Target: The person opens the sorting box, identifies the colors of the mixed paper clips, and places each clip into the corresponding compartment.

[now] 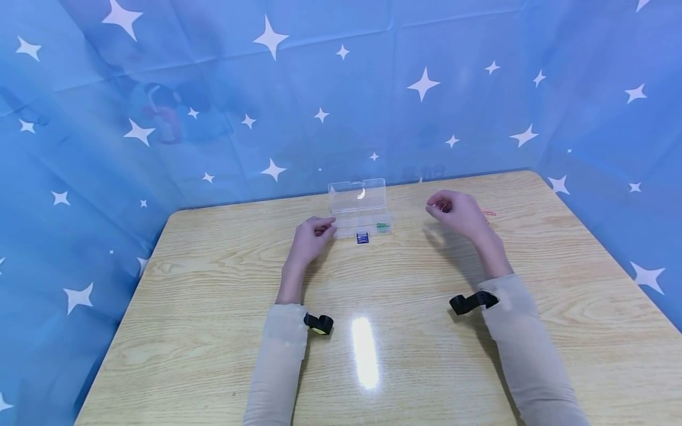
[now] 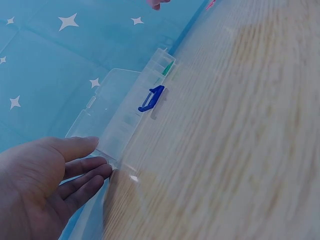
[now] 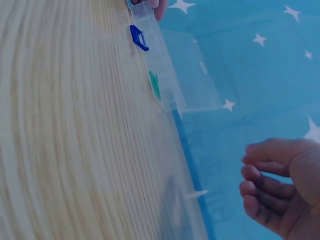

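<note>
A clear plastic compartment box [image 1: 346,228] lies at the table's back edge, its clear lid [image 1: 358,196] raised behind it. Small green pieces [image 1: 382,226] sit in its right-end compartment. A blue latch [image 2: 151,98] sticks out from the front. My left hand [image 1: 311,236] holds the box's left end, thumb on the inner side and fingers at the corner. To the right of the box, my right hand [image 1: 456,214] hovers above the table with fingers loosely bent. In the right wrist view nothing shows between its fingertips. Partly behind that hand lie thin red pieces [image 1: 488,213].
The wooden table [image 1: 213,331] reaches back to a blue star-printed curtain [image 1: 330,89]. Each sleeve carries a black wrist camera, the left camera [image 1: 319,323] and the right camera [image 1: 469,303]. A bright light reflection lies mid-table.
</note>
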`<state>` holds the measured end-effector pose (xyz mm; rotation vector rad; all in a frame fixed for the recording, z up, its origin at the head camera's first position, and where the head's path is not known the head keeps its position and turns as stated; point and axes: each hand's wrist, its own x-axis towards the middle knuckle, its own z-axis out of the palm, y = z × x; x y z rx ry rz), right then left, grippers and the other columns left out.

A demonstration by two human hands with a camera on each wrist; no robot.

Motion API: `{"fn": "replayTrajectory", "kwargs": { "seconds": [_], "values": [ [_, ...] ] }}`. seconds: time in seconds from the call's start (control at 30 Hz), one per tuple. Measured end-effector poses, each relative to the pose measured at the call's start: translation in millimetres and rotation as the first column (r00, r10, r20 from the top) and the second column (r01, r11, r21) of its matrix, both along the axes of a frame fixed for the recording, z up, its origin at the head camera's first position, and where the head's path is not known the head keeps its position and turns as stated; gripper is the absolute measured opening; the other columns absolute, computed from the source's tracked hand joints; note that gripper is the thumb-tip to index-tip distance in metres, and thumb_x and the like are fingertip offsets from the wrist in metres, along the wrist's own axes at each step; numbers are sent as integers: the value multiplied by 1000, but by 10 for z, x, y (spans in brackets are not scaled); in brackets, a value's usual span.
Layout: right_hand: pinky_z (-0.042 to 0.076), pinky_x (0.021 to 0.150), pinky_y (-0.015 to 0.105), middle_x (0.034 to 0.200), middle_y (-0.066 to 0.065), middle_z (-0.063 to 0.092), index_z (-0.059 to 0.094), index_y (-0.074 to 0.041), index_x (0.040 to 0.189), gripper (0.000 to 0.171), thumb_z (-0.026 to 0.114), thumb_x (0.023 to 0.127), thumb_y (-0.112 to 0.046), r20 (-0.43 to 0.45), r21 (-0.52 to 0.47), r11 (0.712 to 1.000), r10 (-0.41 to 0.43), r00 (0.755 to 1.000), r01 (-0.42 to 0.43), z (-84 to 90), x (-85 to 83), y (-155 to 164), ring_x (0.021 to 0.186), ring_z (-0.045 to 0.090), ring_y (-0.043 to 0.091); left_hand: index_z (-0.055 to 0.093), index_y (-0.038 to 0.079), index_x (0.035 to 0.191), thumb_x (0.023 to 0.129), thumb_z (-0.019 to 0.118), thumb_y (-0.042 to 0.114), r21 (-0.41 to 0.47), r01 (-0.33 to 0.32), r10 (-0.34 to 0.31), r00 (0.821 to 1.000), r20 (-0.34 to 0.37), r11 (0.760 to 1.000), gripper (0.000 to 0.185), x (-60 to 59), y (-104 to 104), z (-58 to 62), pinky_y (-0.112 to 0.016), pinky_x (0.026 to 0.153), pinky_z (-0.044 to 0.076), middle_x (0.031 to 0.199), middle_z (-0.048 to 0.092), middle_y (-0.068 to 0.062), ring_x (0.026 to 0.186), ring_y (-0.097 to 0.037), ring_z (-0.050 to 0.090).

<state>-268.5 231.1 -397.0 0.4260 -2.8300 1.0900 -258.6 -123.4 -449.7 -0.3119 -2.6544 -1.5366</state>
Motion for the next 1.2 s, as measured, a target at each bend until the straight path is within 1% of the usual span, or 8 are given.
{"fn": "replayTrajectory", "kwargs": {
  "seconds": [0.43,0.63,0.73,0.9,0.97,1.07,1.2],
  "values": [
    [48,70,35,96,14,67,69,-1,115,29,62,101,-25,-7,14,997,-77,997,77,34,36,282,85,61,28,70,1,127,100,65,12,7,6,-6,1000,-6,1000,29,-7,19,4,-36,91,55,112,68,-13,103,-25,64],
    [46,67,31,96,14,67,69,-1,115,32,62,101,-29,-15,12,994,-107,994,107,46,55,390,85,60,26,69,2,127,100,65,13,10,4,-4,1000,-4,1000,29,-11,15,-6,-35,92,55,112,68,-12,104,-24,64],
    [47,65,28,95,14,67,69,-1,115,32,63,101,-28,-18,7,993,-117,993,117,43,57,440,81,61,25,69,2,127,100,65,13,2,-1,1,1000,1,1000,29,-14,10,-13,-35,93,54,113,68,-12,104,-24,64],
    [49,59,25,92,17,67,69,1,114,30,63,101,-25,-14,-1,992,-125,992,125,32,70,520,71,65,29,69,2,128,100,65,13,-6,-2,2,1000,3,1000,30,-8,5,-12,-36,93,54,113,67,-12,104,-24,64],
    [50,57,25,92,18,68,68,1,114,30,63,101,-25,-7,-4,991,-131,991,131,23,74,553,71,66,30,69,2,128,100,65,13,-6,-1,1,1000,1,1000,30,-2,5,-8,-36,93,55,113,67,-13,105,-25,64],
    [50,57,23,92,19,67,68,2,115,31,63,101,-25,0,-7,990,-144,990,144,2,76,603,72,65,27,69,2,128,100,65,12,-6,-1,1,1000,1,1000,30,5,5,-5,-36,93,55,113,67,-13,105,-25,64],
    [49,60,22,94,17,67,68,3,115,32,63,101,-26,1,2,987,-161,987,161,-38,73,680,76,61,18,69,2,128,100,65,12,-8,1,-1,1000,1,1000,30,9,8,-2,-36,93,55,113,67,-13,105,-25,64]
  ]
}}
